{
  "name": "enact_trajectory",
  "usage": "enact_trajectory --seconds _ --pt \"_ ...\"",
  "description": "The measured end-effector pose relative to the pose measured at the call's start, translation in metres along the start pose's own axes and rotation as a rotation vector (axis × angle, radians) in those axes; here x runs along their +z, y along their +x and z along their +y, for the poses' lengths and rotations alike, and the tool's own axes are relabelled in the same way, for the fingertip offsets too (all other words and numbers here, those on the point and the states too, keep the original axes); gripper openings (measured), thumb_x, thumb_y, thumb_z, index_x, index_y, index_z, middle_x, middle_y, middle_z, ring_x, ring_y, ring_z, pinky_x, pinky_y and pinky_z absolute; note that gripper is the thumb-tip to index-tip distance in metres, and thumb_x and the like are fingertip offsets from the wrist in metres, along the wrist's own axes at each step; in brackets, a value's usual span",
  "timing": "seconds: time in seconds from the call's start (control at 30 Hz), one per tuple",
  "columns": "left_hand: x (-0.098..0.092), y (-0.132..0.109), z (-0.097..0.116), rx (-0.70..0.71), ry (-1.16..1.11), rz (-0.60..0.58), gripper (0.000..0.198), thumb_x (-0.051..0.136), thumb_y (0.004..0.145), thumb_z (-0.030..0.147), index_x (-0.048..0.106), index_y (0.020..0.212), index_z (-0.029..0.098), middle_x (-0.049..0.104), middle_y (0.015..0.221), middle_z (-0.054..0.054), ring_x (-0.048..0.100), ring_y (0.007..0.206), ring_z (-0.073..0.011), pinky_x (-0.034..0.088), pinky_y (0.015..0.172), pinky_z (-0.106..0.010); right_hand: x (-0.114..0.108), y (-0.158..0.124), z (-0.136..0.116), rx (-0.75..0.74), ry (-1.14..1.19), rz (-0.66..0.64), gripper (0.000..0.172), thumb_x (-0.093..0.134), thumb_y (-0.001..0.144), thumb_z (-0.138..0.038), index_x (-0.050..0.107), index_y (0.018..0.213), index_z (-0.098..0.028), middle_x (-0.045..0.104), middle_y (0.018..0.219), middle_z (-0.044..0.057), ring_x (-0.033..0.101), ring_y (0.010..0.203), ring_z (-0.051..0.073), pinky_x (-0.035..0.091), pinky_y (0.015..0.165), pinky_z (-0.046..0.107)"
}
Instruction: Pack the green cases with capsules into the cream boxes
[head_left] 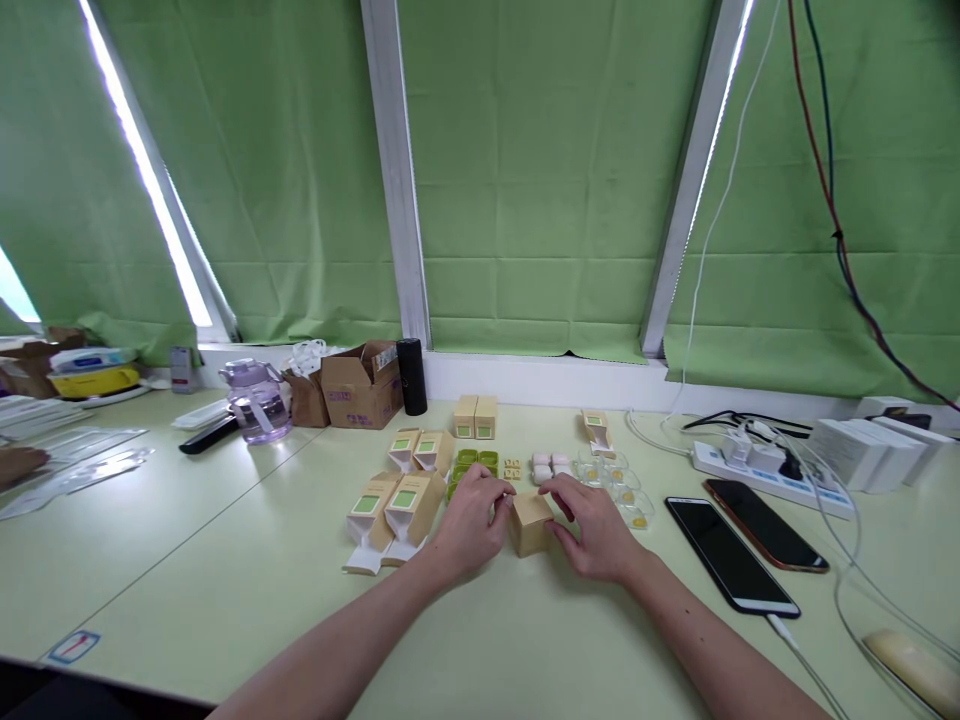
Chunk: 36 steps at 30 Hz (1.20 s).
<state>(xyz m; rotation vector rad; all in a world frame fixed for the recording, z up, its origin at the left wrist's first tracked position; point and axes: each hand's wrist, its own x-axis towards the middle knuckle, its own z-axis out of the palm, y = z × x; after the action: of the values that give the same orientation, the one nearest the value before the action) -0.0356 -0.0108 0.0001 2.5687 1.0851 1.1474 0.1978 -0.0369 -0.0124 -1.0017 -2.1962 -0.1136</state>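
Note:
A small tan cardboard box (531,535) rests on the table between my hands. My left hand (474,522) is closed on its left side, with fingertips at the top edge. On the right side my right hand (598,527) grips it by thumb and fingers. Several open tan boxes (405,505) with green labels lie to the left, white flaps out. Behind my left hand are green cups (472,460), partly covered. Beside them lie small yellowish pieces (512,468), pink-and-white pieces (550,466) and transparent plastic cups (616,478). Two closed boxes (475,417) stand farther back.
Another open box (597,432) lies at the back. Two phones (731,552) (766,522), a power strip (772,478), cables and white boxes (862,452) occupy the right. Leftward stand a cardboard carton (361,390), black cylinder (411,377) and purple jug (257,402). Another person's hand (19,465) shows far left.

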Motion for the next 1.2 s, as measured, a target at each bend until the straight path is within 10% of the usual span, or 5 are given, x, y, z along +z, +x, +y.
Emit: enact_trajectory --seconds 0.17,0.47,1.2 --pt "0.001 0.001 -0.003 -0.024 0.018 0.026 0.023 0.051 0.096 0.016 0.063 0.076 0.02 0.061 0.075 -0.006 0.054 0.086 -0.0246 0.047 0.073 -0.038 0.005 -0.002 0.009 0.057 -0.072 0.068 0.035 0.052 0.088 -0.012 0.052 0.121 -0.022 0.067 0.094 0.004 0.061 0.072 0.019 0.038 0.063 0.029" --pt "0.004 -0.002 -0.007 0.029 -0.029 -0.072 0.052 0.04 0.093 0.002 0.066 0.132 0.024 0.064 0.082 -0.006 0.053 0.091 -0.0248 0.05 0.079 -0.039 -0.002 0.0 -0.006 -0.045 -0.014 0.006 0.039 0.063 0.085 -0.023 0.051 0.122 -0.022 0.068 0.093 0.004 0.062 0.073 0.02 0.037 0.062 0.03" --pt "-0.001 -0.003 0.002 -0.034 -0.012 -0.027 0.013 0.059 0.083 0.008 0.061 0.087 0.02 0.062 0.091 -0.008 0.056 0.098 -0.0276 0.051 0.083 -0.043 0.017 -0.001 0.011 0.148 -0.191 0.092 0.033 0.049 0.092 -0.012 0.051 0.123 -0.022 0.073 0.089 0.004 0.066 0.068 0.021 0.032 0.058 0.029"
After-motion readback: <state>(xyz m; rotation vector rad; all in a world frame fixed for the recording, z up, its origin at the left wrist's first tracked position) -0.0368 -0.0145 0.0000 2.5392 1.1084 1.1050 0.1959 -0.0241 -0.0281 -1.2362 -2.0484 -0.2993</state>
